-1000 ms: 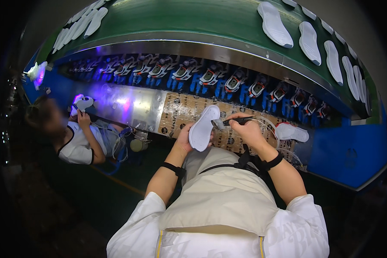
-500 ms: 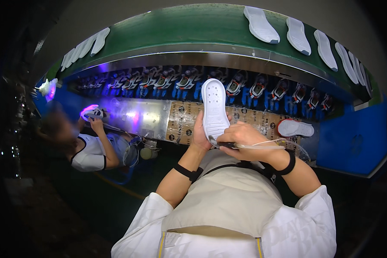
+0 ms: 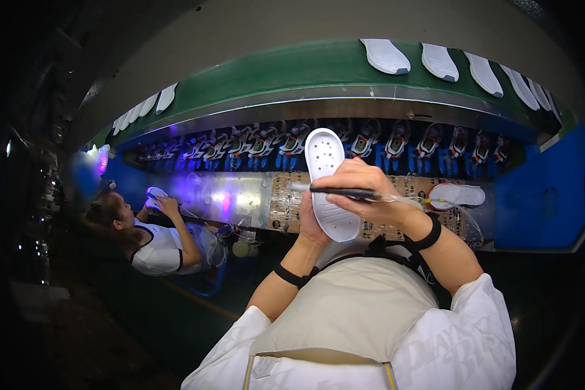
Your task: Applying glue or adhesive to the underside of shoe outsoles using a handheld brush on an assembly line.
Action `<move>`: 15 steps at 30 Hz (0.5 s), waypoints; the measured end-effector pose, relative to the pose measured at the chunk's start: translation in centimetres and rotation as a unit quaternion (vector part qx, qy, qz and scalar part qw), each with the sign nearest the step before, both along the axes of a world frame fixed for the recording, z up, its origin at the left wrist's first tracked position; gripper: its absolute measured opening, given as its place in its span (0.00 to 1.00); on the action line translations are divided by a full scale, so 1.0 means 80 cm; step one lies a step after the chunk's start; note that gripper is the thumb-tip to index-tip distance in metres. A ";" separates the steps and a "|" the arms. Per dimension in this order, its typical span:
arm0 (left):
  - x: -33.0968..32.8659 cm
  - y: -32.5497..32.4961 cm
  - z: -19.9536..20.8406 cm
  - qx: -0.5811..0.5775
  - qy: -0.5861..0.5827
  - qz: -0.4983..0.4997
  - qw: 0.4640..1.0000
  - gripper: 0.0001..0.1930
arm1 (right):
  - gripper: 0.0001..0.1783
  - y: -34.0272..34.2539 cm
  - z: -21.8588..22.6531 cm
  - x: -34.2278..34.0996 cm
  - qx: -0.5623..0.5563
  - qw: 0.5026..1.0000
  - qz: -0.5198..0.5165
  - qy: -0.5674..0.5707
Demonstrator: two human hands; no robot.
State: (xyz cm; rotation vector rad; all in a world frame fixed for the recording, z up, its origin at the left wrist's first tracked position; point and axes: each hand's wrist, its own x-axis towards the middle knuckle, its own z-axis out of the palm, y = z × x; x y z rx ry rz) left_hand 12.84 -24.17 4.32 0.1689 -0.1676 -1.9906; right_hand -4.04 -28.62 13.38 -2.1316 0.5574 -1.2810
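Note:
A white shoe sole [image 3: 335, 218], dotted with small holes toward its far end, is held up in front of me. My left hand [image 3: 311, 221] grips it along its left edge from below. Above its middle, my right hand [image 3: 364, 188] is closed round a black pen-like applicator [image 3: 348, 193] lying almost level and pointing left. Its pale tip is blurred; whether it touches the sole I cannot tell. A thin clear tube [image 3: 413, 200] runs from its back end past my right wrist. Beyond my right hand, a white sole with a red rim [image 3: 458, 195] lies on the bench.
The cardboard-covered bench [image 3: 286, 205] joins a metal top [image 3: 247, 195] on the left. Behind, several shoe uppers [image 3: 396, 144] stand in a row on blue holders. Above runs a green belt [image 3: 273, 68] with several white soles [image 3: 439, 62]. A co-worker [image 3: 166, 240] sits at left under purple light.
My right hand has moved up from the sole's near end to its middle, with the applicator turned across it. The whole view has shifted, and the sole is tilted a little differently.

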 end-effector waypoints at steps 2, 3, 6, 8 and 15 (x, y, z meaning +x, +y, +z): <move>0.001 -0.001 0.002 -0.058 -0.005 -0.016 0.998 0.33 | 0.17 0.002 0.001 -0.003 0.013 0.991 -0.127 -0.050; 0.000 0.000 0.003 -0.067 -0.004 -0.026 0.997 0.33 | 0.17 0.003 0.001 -0.003 0.002 0.979 -0.204 -0.007; 0.004 -0.004 0.007 -0.022 -0.025 0.030 0.999 0.33 | 0.19 0.012 0.003 -0.001 -0.110 0.986 -0.094 0.087; 0.006 -0.007 0.010 -0.059 -0.049 0.042 0.996 0.33 | 0.20 0.018 0.005 -0.002 -0.058 0.996 0.029 0.066; 0.010 -0.022 0.026 -0.101 -0.042 0.051 0.993 0.36 | 0.20 0.027 0.014 0.000 -0.100 0.983 0.045 0.145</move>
